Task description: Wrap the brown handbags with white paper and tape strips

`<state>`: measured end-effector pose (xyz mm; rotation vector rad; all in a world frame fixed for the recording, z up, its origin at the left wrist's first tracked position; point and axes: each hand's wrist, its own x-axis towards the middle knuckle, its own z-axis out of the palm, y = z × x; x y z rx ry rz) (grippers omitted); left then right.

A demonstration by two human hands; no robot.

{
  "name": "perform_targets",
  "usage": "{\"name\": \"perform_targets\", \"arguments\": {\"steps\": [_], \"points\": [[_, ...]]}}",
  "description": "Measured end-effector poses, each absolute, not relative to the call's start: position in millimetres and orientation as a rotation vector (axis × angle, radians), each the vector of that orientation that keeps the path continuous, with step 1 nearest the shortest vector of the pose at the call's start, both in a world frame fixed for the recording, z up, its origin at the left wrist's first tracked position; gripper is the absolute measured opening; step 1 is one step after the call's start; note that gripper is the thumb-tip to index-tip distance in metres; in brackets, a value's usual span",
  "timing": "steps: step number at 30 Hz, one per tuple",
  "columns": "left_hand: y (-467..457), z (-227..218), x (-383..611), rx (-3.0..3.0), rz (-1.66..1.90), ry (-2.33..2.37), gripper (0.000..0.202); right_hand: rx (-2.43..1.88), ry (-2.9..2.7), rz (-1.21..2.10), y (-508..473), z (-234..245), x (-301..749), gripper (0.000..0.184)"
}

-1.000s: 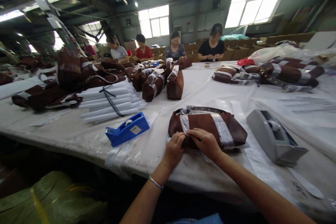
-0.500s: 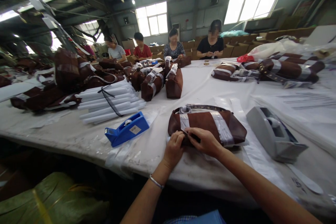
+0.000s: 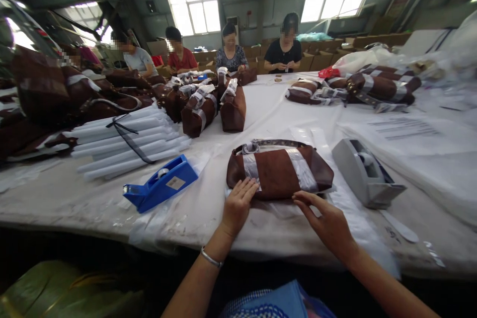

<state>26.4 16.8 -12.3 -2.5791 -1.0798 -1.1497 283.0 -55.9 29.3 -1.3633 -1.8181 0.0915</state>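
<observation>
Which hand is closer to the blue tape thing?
Left. The left hand touches the brown bag, just right of the blue tape dispenser; the right hand is farther right still.

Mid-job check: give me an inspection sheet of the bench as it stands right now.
Surface: table under a white cover, scuffed near the front edge.
Job's things: brown bag lying flat, two pale bands wrapped across it, strap along the top.
Clutter: blue dispenser left of the bag; grey dispenser right of it; tied bundle of white rolls; more wrapped bags mid-table, others heaped left and far right.
Grippers: left hand open, fingers on the bag's left end; right hand open, fingertips at its lower edge.
Cables: nothing seen.
Surroundings: four people seated at the far side, windows behind.
</observation>
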Motion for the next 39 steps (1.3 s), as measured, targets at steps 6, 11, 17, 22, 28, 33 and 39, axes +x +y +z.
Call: {"name": "perform_targets", "arguments": {"steps": [6,11,17,22,28,33,39], "points": [[17,-9,26,-2.591,-1.138,-1.098,0.068,-1.535,-2.046,-0.085,-74,-10,300,0.037],[16,0,26,-2.634,-1.064,-1.139,0.072,-1.696,-2.119,-0.137,-63,-4,286,0.036],[15,3,29,-2.654,-1.025,-1.199,0.071,-1.962,-2.033,-0.154,-56,12,270,0.019],[18,11,29,-2.665,-0.978,-1.199,0.068,-1.983,-2.009,-0.105,-52,12,265,0.005],[28,35,28,-2.733,-0.94,-1.215,0.062,-1.63,-1.951,-0.167,-75,11,260,0.009],[31,45,30,-2.748,-0.936,-1.272,0.053,-1.253,-2.04,-0.047,-107,17,235,0.016],[22,40,35,-2.749,-0.915,-1.303,0.056,-0.922,-2.314,0.146,-122,6,220,0.043]]}}
